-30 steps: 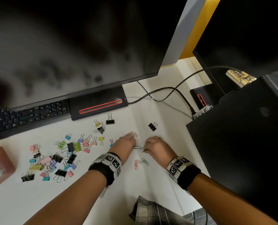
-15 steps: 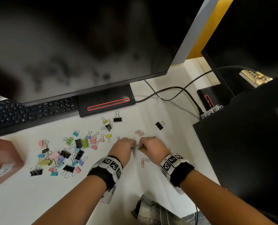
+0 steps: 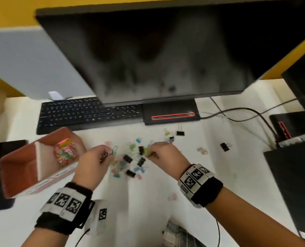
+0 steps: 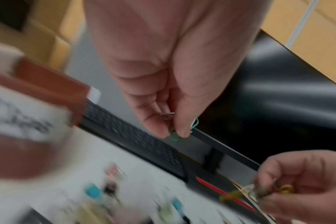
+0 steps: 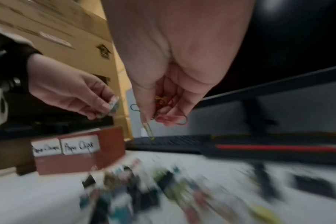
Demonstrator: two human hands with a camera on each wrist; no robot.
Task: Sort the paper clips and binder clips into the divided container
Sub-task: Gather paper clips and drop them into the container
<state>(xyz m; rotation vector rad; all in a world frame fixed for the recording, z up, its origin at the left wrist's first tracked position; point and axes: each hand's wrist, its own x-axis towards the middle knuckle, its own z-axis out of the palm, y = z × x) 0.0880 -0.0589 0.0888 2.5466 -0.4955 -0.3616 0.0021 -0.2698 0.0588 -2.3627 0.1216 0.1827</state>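
My left hand (image 3: 101, 156) pinches green paper clips (image 4: 175, 135) between thumb and fingers, just right of the brown divided container (image 3: 19, 177). The container's far compartment holds a heap of coloured paper clips (image 3: 65, 152); its front bears handwritten labels (image 5: 79, 146). My right hand (image 3: 158, 152) grips a bunch of paper clips (image 5: 164, 106) in red, orange and gold, one gold clip hanging down. Both hands hover over a pile of coloured and black binder clips (image 3: 130, 161) on the white desk.
A black keyboard (image 3: 87, 113) and a monitor (image 3: 148, 50) with its base (image 3: 171, 114) stand behind. Stray binder clips (image 3: 224, 146) lie to the right, near cables (image 3: 246, 113) and a black box (image 3: 294, 184). One pink clip (image 3: 173, 196) lies near the front.
Both hands have lifted off the desk with paper clips and moved left, over the binder clip pile toward the container. The view has swung left, bringing the container in.
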